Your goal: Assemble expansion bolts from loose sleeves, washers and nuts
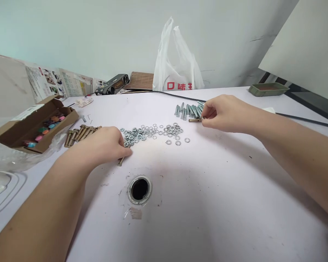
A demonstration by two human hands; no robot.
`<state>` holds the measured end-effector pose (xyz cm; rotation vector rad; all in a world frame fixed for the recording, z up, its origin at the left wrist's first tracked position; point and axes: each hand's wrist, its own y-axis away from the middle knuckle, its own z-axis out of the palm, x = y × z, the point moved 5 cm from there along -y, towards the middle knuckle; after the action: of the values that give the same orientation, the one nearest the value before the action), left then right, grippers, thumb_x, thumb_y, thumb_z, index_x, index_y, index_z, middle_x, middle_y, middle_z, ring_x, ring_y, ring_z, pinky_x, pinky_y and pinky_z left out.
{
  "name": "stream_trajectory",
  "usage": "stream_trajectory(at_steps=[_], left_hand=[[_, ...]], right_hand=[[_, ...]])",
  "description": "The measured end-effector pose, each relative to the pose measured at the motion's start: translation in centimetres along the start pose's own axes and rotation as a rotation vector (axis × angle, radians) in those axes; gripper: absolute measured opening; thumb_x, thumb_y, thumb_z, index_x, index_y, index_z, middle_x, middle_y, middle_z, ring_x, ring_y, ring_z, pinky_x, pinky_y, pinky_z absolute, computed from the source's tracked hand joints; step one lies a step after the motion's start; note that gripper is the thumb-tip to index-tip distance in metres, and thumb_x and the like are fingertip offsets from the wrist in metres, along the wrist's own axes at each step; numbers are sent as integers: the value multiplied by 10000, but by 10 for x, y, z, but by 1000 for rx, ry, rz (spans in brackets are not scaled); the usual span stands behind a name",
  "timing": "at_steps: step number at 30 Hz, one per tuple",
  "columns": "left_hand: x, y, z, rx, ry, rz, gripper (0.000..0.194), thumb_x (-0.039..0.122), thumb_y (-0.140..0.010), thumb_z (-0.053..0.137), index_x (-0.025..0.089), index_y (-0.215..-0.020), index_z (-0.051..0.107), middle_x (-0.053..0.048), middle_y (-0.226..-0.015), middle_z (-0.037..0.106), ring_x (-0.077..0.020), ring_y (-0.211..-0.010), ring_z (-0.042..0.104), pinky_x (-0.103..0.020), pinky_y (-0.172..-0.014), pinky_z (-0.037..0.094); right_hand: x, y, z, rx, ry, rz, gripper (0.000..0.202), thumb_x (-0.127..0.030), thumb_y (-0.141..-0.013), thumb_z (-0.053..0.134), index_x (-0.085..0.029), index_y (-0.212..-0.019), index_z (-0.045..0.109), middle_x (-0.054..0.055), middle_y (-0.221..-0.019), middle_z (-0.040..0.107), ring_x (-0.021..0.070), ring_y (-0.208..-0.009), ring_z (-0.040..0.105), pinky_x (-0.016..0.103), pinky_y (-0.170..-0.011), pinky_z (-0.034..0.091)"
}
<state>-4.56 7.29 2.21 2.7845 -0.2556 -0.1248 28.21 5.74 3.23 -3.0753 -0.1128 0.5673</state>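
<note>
Left hand [104, 145] by the nuts [131, 136], right hand [222, 113] beyond the washer pile [170, 131].
On the desk [207, 203], left of the washer pile and nearer, the left hand curls almost closed, a slim bolt [121, 161] at its fingertips; whether gripped, I cannot tell. Right of the pile and beyond, the right hand pinches a brass-coloured rod [194, 120]. The step looks like picking up or fitting small parts; the next move likely calls for careful fingertips.
</note>
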Motion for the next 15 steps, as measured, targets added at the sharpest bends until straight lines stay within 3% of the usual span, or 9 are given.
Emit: stream_trajectory(at_steps=[5, 9, 13, 15], left_hand=[[17, 6, 0, 150, -143, 1, 213, 327, -620, 539, 173, -514, 439, -93, -579, 505, -195, -508, 444, -311, -458, 273], [29, 11, -3, 209, -177, -13, 184, 291, -617, 513, 169, -541, 398, -118, -607, 515, -208, -537, 465, -308, -474, 282], [18, 21, -12, 155, -113, -72, 258, 328, -651, 512, 167, -482, 400, -96, -541, 501, -187, -466, 439, -306, -448, 277], [16, 28, -19, 195, -9, 29, 278, 327, -667, 523, 168, -461, 422, -67, -471, 461, -162, -399, 391, -296, -412, 234]], right_hand=[[-6, 0, 4, -11, -36, -4, 273, -302, -690, 647, -216, -945, 690, 64, -879, 646, 210, -713, 594, 313, -553, 422], [-4, 2, 2, -51, -19, 75, 163, -317, -736, 598, -213, -815, 697, 67, -783, 629, 192, -631, 563, 309, -525, 382], [4, 3, 1, -124, 25, 208, 162, -339, -771, 569, -199, -765, 649, 67, -675, 564, 153, -533, 472, 292, -491, 326], [6, 3, 4, -177, -30, 232, 148, -294, -765, 560, -198, -831, 650, 63, -698, 567, 152, -562, 491, 275, -500, 339]])
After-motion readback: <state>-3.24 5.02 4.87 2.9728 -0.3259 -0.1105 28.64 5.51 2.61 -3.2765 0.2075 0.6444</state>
